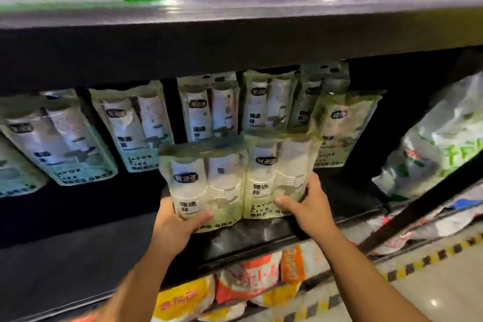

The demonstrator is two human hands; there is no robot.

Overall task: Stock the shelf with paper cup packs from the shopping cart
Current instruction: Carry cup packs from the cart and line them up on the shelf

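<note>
Two paper cup packs [240, 178] upright, side by side, long axes vertical, held in front of the shelf [261, 238]. Left hand [180, 225] clamps the left pack's bottom corner, right hand [305, 206] grips the right pack's lower edge. Open space looks to lie straight ahead and slightly down, before the standing row of packs [209, 107]; both hands look equally near.

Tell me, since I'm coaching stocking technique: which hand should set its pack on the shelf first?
Probably right: the right hand holds its pack beside the dark gap, while the left hand's pack faces stocked packs.
</note>
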